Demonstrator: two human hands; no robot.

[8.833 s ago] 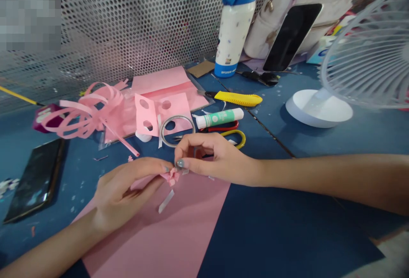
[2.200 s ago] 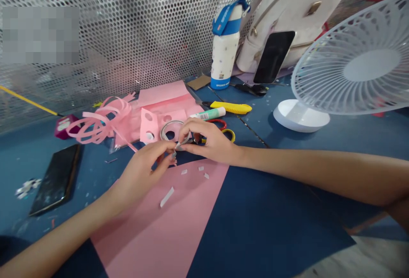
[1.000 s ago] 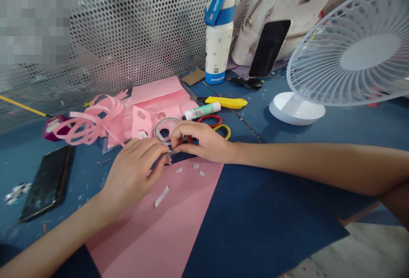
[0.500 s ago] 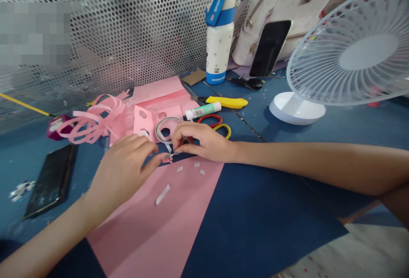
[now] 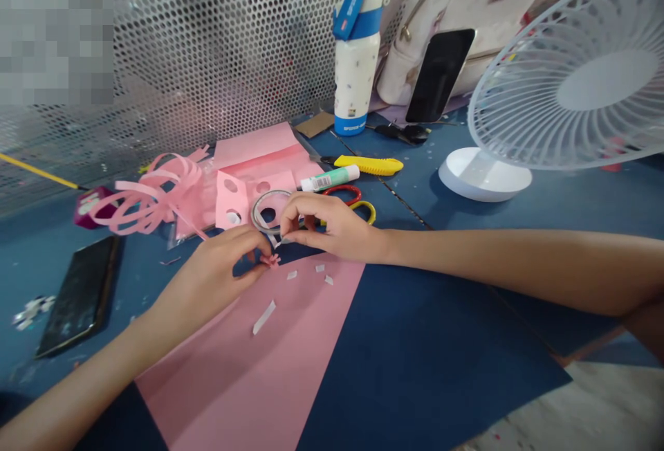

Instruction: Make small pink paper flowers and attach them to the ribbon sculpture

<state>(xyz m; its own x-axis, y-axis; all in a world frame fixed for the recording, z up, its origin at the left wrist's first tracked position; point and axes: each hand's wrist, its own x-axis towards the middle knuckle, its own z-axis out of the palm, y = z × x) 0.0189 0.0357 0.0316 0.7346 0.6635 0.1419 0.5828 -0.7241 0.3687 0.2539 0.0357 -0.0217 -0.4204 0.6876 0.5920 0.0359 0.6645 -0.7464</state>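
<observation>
My left hand [image 5: 220, 261] pinches a small fringed pink paper flower [image 5: 270, 261] between thumb and fingertips, just above the top edge of a pink paper sheet [image 5: 254, 382]. My right hand [image 5: 332, 226] is closed in a pinch beside a roll of clear tape [image 5: 256, 214]. A thin whitish strip [image 5: 274, 241] shows below the roll, close to my right fingertips. Whatever those fingers hold is too small to make out. On the pink sheet lie several small white pieces [image 5: 292, 275] and a longer white strip [image 5: 264, 317].
Behind my hands lie scissors [image 5: 369, 210], a glue stick [image 5: 332, 179], a yellow cutter [image 5: 371, 164], pink paper with holes [image 5: 233, 195] and curled pink strips [image 5: 155, 195]. A phone [image 5: 80, 295] lies left. A bottle [image 5: 357, 70], second phone [image 5: 440, 76] and fan [image 5: 602, 81] stand farther back.
My hands have moved slightly apart. The left hand has tilted, so the pink flower shows more clearly; the right hand stays near the tape roll. The view has shifted a little.
</observation>
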